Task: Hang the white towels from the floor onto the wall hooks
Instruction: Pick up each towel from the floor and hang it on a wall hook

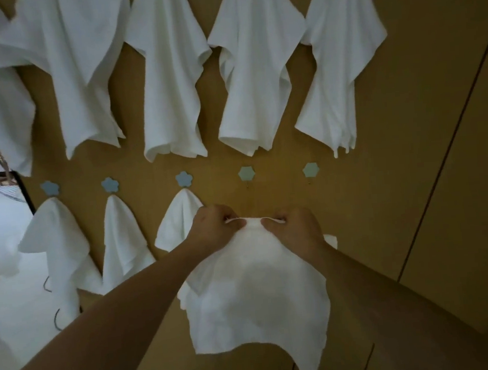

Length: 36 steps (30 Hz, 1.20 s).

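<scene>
Head view looks down two bare forearms toward a tan wall (407, 111) with two rows of hooks. Both hands hold one white towel (255, 296) up near the wall: the left hand (211, 229) and the right hand (295, 227) each pinch its top edge with curled fingers, a short span of hem stretched between them, and the rest of the cloth hangs slack below the hands and over the wrists. It looks light, soft and limp, so it should sag wherever it is not held; the taut bit of edge between the hands is the sensible place to catch on a hook. That edge sits just below the empty green hook (246, 174), with a second empty green hook (311, 169) to its right. To the left, three blue flower hooks (184, 178) already carry towels, and the upper row is full of hung towels (168, 73). More white cloth lies on the pale floor (7, 294) at far left.
</scene>
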{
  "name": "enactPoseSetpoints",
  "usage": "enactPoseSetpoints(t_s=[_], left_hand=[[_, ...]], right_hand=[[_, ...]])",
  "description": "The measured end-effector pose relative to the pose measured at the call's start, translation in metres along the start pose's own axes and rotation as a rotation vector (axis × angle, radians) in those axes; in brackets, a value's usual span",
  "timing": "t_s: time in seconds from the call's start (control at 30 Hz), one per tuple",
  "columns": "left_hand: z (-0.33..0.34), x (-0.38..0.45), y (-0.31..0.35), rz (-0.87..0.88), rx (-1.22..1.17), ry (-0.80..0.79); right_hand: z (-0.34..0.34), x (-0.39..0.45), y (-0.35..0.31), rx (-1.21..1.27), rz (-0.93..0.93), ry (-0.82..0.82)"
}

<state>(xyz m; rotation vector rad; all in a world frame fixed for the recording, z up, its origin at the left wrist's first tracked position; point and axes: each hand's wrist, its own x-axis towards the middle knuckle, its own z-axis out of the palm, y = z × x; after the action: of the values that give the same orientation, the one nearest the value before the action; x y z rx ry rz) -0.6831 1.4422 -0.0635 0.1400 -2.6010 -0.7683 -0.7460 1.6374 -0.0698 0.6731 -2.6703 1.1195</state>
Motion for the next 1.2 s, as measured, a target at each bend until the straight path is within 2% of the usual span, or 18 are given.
enactPoseSetpoints(t_s=[0.2, 0.3, 0.4, 0.5, 0.63, 0.77, 0.83, 0.93, 1.1, 1.13, 1.2], left_hand=[[0.01, 0.098, -0.039, -0.05, -0.049, 0.044], [0.023, 0.138, -0.05, -0.053, -0.031, 0.137], [0.035, 0.164, -0.062, -0.056, 0.011, 0.207], [0.056, 0.168, -0.076, -0.045, -0.053, 0.222], [0.097, 0.148, -0.083, -0.104, -0.203, 0.242], [0.13, 0.135, -0.067, -0.194, -0.301, 0.359], [0.137, 0.129, -0.061, -0.17, -0.255, 0.393], [0.143, 0.122, -0.06, -0.119, -0.036, 0.394], [0.15, 0.103, -0.058, -0.057, 0.346, 0.395], [0.152, 0.099, -0.06, -0.035, 0.395, 0.376], [0.156, 0.091, -0.064, -0.045, 0.401, 0.318]], right_hand=[[0.03, 0.101, 0.018, -0.048, 0.02, 0.111], [0.044, 0.145, 0.022, -0.046, -0.024, 0.156], [0.059, 0.176, 0.03, -0.055, -0.052, 0.212], [0.079, 0.18, 0.044, -0.015, -0.045, 0.261], [0.119, 0.165, 0.057, 0.267, 0.068, 0.283], [0.147, 0.162, 0.053, 0.427, 0.139, 0.352], [0.153, 0.156, 0.056, 0.448, 0.126, 0.371], [0.159, 0.144, 0.063, 0.387, 0.042, 0.422], [0.168, 0.129, 0.087, 0.141, -0.256, 0.582], [0.17, 0.125, 0.091, 0.102, -0.28, 0.573], [0.17, 0.117, 0.095, 0.073, -0.291, 0.447]])
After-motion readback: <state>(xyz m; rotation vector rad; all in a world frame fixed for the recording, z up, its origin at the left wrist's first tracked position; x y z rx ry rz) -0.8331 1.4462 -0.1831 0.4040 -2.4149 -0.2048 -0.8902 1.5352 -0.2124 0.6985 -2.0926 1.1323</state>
